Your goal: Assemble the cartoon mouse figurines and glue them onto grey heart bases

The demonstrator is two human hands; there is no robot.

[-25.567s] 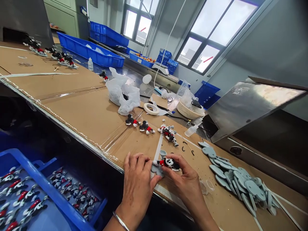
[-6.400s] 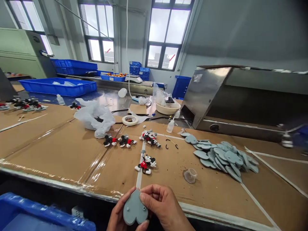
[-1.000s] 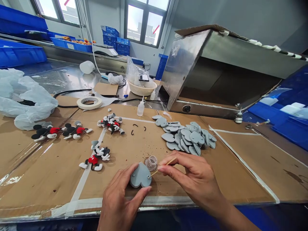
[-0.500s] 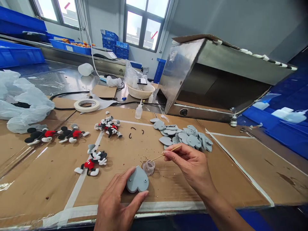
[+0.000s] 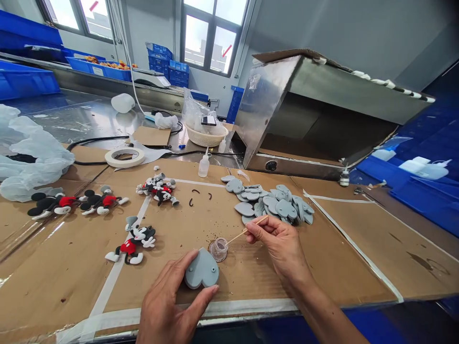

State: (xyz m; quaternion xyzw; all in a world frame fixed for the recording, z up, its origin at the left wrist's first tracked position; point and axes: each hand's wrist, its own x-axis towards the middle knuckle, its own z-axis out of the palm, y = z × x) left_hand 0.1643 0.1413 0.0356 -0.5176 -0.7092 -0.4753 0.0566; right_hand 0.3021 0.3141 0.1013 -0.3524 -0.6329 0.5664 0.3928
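My left hand [image 5: 168,301] pinches a grey heart-shaped base [image 5: 201,271] between thumb and fingers, flat on the cardboard near the front edge. My right hand [image 5: 278,241] holds a thin wooden stick [image 5: 246,230] whose tip dips into a small clear cup [image 5: 218,249] just behind the base. A mouse figure [image 5: 132,241] in red shorts lies to the left on a tape strip. A pile of grey heart bases [image 5: 267,205] sits behind my right hand.
More mouse figures [image 5: 156,186] and two others [image 5: 77,202] lie further left. A tape roll [image 5: 124,156], small squeeze bottle [image 5: 204,165], white basket [image 5: 205,135], crumpled plastic bag [image 5: 25,157] and a steel hood [image 5: 308,110] stand behind. Blue bins [image 5: 416,177] sit at right.
The stick tip moved from the heart base into the clear cup. My right hand shifted back and slightly up; my left hand keeps the base in place.
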